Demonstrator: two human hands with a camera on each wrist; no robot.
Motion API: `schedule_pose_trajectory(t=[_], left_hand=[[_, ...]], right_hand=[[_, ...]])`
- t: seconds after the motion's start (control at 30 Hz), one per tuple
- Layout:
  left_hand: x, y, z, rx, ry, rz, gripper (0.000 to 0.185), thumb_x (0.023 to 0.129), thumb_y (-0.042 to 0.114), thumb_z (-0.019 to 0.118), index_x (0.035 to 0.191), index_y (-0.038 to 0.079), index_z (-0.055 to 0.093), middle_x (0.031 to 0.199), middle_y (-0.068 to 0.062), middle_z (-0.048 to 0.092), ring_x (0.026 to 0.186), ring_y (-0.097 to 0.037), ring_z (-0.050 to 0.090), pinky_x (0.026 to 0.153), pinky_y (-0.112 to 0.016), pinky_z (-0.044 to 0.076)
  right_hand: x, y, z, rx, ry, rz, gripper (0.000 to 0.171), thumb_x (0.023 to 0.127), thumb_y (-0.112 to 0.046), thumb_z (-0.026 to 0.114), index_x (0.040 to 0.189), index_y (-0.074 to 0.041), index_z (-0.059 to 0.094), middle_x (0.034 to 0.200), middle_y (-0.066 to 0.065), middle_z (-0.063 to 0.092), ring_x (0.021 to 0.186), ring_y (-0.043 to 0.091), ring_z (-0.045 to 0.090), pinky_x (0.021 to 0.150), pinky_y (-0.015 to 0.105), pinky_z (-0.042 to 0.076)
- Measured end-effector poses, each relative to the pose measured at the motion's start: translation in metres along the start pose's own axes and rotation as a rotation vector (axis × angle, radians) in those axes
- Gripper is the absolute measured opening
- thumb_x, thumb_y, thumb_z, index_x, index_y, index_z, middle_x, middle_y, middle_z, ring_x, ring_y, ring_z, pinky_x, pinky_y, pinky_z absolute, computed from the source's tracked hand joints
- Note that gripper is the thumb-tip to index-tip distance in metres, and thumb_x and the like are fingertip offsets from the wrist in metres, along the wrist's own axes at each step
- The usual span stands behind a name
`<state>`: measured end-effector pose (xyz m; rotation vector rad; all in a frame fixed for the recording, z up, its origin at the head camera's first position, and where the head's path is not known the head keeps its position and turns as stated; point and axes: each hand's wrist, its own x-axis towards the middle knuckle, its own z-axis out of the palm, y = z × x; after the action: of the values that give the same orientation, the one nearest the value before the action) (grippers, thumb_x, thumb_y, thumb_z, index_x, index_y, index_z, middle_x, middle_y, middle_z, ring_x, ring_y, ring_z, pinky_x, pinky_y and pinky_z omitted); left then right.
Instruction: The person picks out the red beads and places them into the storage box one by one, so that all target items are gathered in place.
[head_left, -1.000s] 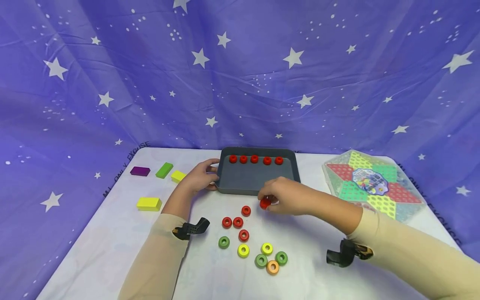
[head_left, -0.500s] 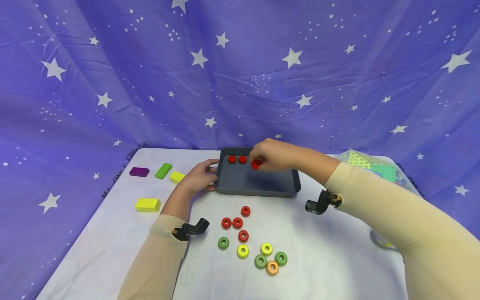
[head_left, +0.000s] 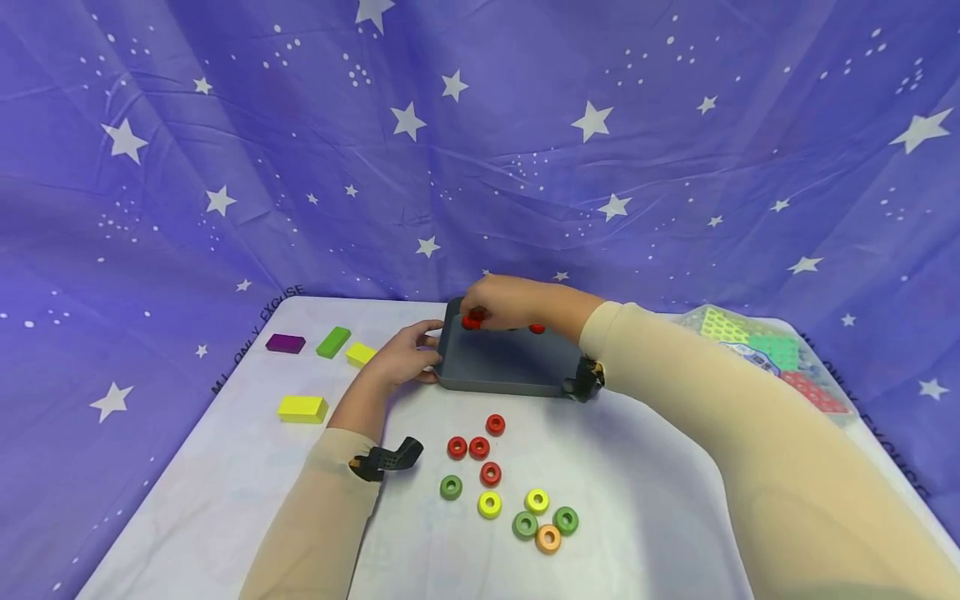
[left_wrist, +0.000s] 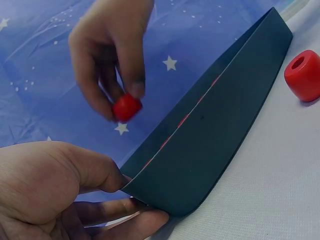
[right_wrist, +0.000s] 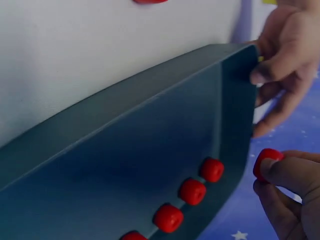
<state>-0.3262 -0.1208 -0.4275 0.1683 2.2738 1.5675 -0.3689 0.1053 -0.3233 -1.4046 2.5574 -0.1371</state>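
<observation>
My right hand [head_left: 502, 302] pinches a red bead [right_wrist: 266, 162] between thumb and fingers, held over the far left part of the dark grey tray [head_left: 517, 362]. A row of red beads [right_wrist: 192, 191] lies along the tray's far wall; in the head view the right hand covers part of it. My left hand [head_left: 408, 354] grips the tray's left end, its thumb [left_wrist: 95, 170] at the rim and other fingers against the outer wall and underside.
Loose red beads [head_left: 479, 448] lie in front of the tray, with green, yellow and orange beads [head_left: 549, 539] nearer. Yellow, green and purple blocks [head_left: 286, 343] are at the left. A colourful board in clear packaging [head_left: 780, 354] lies at the right, partly behind the right sleeve.
My right hand has carried the red bead from in front of the tray, over its far side, then left along the row. The left hand has stayed on the tray's left end.
</observation>
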Motion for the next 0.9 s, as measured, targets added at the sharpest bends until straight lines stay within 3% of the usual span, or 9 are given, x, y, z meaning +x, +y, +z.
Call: schedule_pose_trajectory(t=[0.33, 0.53, 0.9], left_hand=[[0.0, 0.005, -0.001, 0.004, 0.011, 0.002, 0.068, 0.092, 0.0, 0.058, 0.155, 0.016, 0.04, 0.137, -0.021, 0.056, 0.1, -0.03, 0.069, 0.073, -0.038, 0.063], [-0.001, 0.002, 0.0, -0.007, 0.021, -0.002, 0.067, 0.091, 0.001, 0.058, 0.154, 0.018, 0.041, 0.136, -0.019, 0.057, 0.098, -0.029, 0.07, 0.072, -0.038, 0.063], [-0.005, -0.001, 0.001, -0.002, 0.003, 0.012, 0.066, 0.092, 0.0, 0.057, 0.154, 0.015, 0.04, 0.136, -0.022, 0.057, 0.1, -0.03, 0.069, 0.073, -0.038, 0.063]], right_hand=[[0.028, 0.008, 0.015, -0.033, -0.048, 0.023, 0.022, 0.093, -0.005, 0.067, 0.114, -0.008, 0.074, 0.098, 0.002, 0.067, 0.089, 0.019, 0.059, 0.081, 0.031, 0.054], [0.033, 0.012, 0.018, -0.041, -0.08, 0.035, 0.025, 0.093, -0.003, 0.067, 0.115, -0.011, 0.074, 0.102, 0.001, 0.068, 0.092, 0.019, 0.06, 0.083, 0.031, 0.054], [0.042, 0.015, 0.043, -0.055, -0.102, 0.002, 0.025, 0.091, -0.002, 0.068, 0.114, -0.009, 0.074, 0.094, 0.002, 0.067, 0.085, 0.018, 0.056, 0.078, 0.031, 0.051]])
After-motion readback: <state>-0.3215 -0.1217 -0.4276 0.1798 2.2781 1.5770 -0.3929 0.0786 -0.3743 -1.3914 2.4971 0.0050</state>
